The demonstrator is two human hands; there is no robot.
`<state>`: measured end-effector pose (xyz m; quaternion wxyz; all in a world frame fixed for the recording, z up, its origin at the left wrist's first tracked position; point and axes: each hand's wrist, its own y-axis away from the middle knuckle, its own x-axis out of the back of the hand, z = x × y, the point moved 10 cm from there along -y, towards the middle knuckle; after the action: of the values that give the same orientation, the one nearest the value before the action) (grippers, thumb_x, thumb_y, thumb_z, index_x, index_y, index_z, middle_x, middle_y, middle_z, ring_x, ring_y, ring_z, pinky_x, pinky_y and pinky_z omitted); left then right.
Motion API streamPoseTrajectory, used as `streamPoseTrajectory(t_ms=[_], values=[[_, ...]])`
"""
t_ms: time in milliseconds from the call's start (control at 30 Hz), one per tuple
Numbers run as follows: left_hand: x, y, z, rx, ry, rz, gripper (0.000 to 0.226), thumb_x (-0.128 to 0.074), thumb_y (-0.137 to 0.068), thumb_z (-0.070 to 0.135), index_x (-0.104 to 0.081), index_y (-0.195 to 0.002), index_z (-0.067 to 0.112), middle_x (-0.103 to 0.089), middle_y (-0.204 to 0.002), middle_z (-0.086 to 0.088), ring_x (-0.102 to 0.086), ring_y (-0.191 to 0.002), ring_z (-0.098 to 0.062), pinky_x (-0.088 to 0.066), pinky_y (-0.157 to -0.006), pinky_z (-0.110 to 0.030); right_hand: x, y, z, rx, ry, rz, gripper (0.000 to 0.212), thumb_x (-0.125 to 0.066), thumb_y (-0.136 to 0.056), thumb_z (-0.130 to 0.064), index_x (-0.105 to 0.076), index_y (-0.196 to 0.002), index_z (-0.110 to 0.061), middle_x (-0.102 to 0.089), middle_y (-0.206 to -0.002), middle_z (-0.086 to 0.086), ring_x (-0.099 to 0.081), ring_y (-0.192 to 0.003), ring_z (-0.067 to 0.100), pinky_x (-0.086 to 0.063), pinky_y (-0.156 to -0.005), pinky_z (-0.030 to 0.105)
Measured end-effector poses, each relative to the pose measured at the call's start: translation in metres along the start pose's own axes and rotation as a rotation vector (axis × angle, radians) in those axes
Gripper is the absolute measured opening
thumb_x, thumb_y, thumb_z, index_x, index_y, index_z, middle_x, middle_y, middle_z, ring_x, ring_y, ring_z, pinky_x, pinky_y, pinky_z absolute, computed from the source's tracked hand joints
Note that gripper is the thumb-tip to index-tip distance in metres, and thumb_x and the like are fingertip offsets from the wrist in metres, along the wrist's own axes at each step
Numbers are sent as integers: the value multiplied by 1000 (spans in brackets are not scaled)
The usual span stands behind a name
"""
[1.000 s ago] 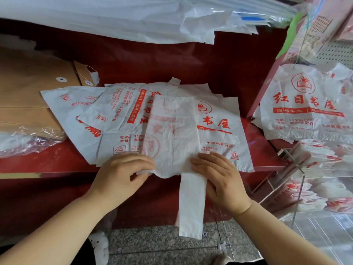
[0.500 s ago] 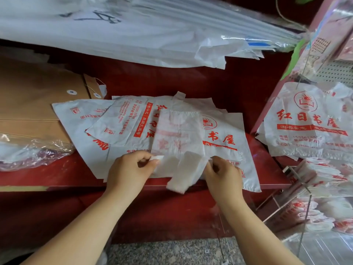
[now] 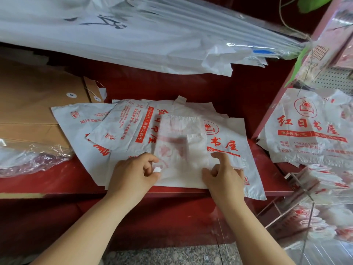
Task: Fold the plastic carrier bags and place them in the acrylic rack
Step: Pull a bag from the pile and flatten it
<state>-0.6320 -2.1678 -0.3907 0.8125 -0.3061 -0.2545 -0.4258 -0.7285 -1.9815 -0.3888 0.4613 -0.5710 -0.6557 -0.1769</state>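
Currently mid-fold — bag (image 3: 179,150) flat atop pile (image 3: 124,127) on tabletop (image 3: 38,180); left hand (image 3: 133,173) fingers (image 3: 150,159) pinch its left edge; right hand (image 3: 223,175) index presses right edge, grip unclear. Next, likely: second fold, then acrylic rack (image 3: 309,203).

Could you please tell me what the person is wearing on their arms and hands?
Nothing that shows: the left hand and right hand are bare, with no gloves, rings or watch visible. Both forearms are uncovered, with no sleeves down to the picture's lower edge.
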Motion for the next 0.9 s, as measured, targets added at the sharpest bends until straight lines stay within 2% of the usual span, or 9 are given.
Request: streamPoseTrajectory(t_ms=[67, 167, 200, 300, 400, 500, 600, 767, 900], values=[[1, 1, 5, -63, -56, -1, 18, -71, -76, 14, -62, -87, 26, -50, -64, 15, -47, -68, -2, -31, -65, -10, -1, 0, 2, 2, -9, 1, 32, -54, -85, -18, -45, -115, -16, -41, -55, -12, -59, -79, 23, -19, -87, 24], [4, 12, 34, -381, -192, 58, 17, -60, -71, 18, -69, -86, 20, -58, -96, 10, -47, -89, -7, -40, -80, -24, 0, -1, 4, 10, -23, 6, 20, -56, -85, -19, -48, -103, -16, -40, -55, -12, -58, -78, 24, -18, -85, 23], [-2, 18, 38, -437, -200, 11, 21, -54, -74, 25, -70, -87, 21, -62, -103, 7, -48, -96, -8, -40, -84, -29, 0, -1, 3, 17, -9, 0, 17, -56, -85, -19, -50, -101, -16, -39, -55, -13, -58, -78, 24, -19, -87, 24], [-23, 30, 43, -472, -294, -161, 38, -41, -76, 47, -70, -94, 29, -66, -109, 10, -56, -103, -5, -38, -83, -22, 2, 1, -1, 37, 23, 63, 11, -56, -83, -11, -62, -93, -14, -45, -63, -12, -57, -79, 28, -24, -84, 30], [-32, 32, 45, -489, -373, -212, 44, -40, -71, 53, -69, -97, 33, -67, -104, 15, -64, -95, -4, -37, -83, -18, 11, 10, -16, 253, 11, 196, 21, -52, -74, -23, -70, -83, -18, -64, -89, 3, -56, -87, 27, -33, -77, 33], [-29, 31, 44, -510, -347, -161, 39, -57, -62, 48, -72, -93, 30, -69, -98, 14, -62, -94, -2, -42, -80, -13, -2, 22, -29, 494, -31, -19, 44, -50, -74, -50, -66, -102, -20, -62, -117, 4, -43, -111, 16, -33, -98, 37], [-27, 36, 46, -544, -267, -105, 34, -49, -70, 39, -74, -86, 22, -71, -92, 10, -51, -96, -6, -40, -84, -18, -12, 32, -29, 609, 80, -148, 65, -49, -64, -62, -51, -117, -24, -60, -122, 1, -40, -118, 12, -26, -108, 37], [-7, 47, 52, -597, -151, 26, 25, -51, -75, 21, -75, -74, 15, -71, -75, 8, -59, -80, -5, -46, -72, -19, -6, 30, -17, 588, -21, -122, 46, -50, -68, -34, -62, -107, -14, -65, -113, -1, -46, -113, 9, -24, -105, 28], [15, 46, 43, -474, 68, 100, 17, -54, -75, 30, -69, -82, 27, -68, -81, 17, -60, -76, 2, -46, -70, -12, 6, 28, -15, 584, -147, -72, 37, -46, -68, -20, -69, -94, -10, -69, -100, -1, -51, -105, 10, -25, -101, 25]])
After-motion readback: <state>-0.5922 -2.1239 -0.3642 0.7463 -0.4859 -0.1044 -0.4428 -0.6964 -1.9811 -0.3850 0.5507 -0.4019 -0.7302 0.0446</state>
